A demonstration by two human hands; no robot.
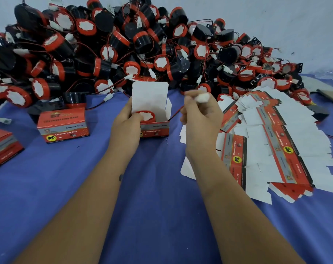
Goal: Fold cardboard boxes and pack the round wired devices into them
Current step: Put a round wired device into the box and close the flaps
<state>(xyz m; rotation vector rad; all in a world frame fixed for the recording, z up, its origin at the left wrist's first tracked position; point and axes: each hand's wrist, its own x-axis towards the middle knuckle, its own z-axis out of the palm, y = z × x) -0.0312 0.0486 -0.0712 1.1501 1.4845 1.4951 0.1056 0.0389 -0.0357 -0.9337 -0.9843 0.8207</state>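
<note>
An open cardboard box (155, 128) is held upright on the blue tabletop (158, 197), a little back from its middle, with its white lid flap (150, 97) standing up at the rear. The box is gripped at its left side by the left hand (126, 123), whose thumb is pressed down on the red-rimmed round device (146, 116) seated inside the box. A thin red and black wire (176, 113) is seen running out over the box's right edge toward the right hand (199, 115). The right hand is raised just right of the box, and its fingers (190, 97) are curled and pinched round a small white connector (202, 97) at the wire's end; the connector is blurred.

Along the far edge of the tabletop, against a pale wall, a large pile of round wired devices (123, 46) is heaped, black-bodied with red rims and white faces, with red wires and white plugs tangled through it. A closed red box (63, 125) printed with a yellow elephant mark is set left of the open box, near the foot of the pile. Another red box (2, 147) is partly cut off at the left edge. At the right side of the tabletop a spread of flat unfolded box blanks (272, 141) is laid out, some printed side up, others white side up.
</note>
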